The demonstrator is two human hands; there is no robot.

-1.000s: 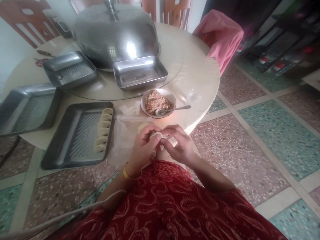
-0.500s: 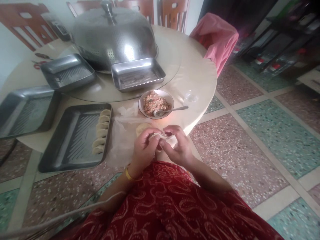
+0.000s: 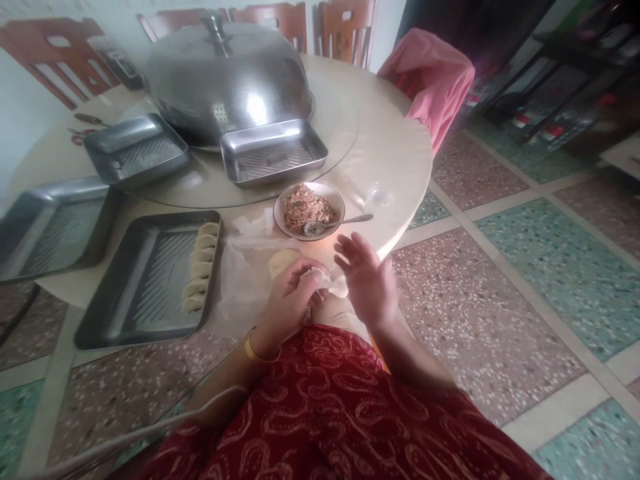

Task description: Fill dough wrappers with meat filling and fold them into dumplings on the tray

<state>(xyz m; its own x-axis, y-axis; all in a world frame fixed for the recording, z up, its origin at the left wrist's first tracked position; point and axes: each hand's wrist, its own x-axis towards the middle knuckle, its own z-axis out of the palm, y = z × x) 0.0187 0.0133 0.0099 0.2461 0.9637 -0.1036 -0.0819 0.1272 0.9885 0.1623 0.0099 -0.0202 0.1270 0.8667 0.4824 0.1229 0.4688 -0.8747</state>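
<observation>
Spreading across the upper left of the view, the round cream-topped bench (image 3: 395,160) carries everything else: a big perforated steel dome cover (image 3: 227,73), three empty ribbed steel trays, and a fourth ribbed steel tray (image 3: 145,283) at the near edge with a column of five finished pale dumplings (image 3: 200,267) along its right side. Just right of that tray lies a crumpled clear plastic sheet (image 3: 240,280) with a stack of round dough wrappers (image 3: 281,261) on it, and beyond them a small white bowl of minced pink filling (image 3: 309,210) with a metal spoon (image 3: 340,222) resting in it.

At the bench's near edge, above the lap, the left hand (image 3: 290,303) is curled around a half-folded pale dumpling (image 3: 327,281), fingers pinching its left part. The right hand (image 3: 367,283) is released, fingers spread and lifted just beside the dumpling, gripping nothing.

By its look, the dumpling is light, soft and easily torn; the thin dough probably sticks to damp fingers and dents under pressure, and the filled belly would likely burst if squeezed. The safest hold seems to be the sealed rim, with the belly cradled loosely underneath. Its long axis appears to run roughly left to right across the view, the free end pointing toward the right hand, though the fingers hide much of it.
</observation>
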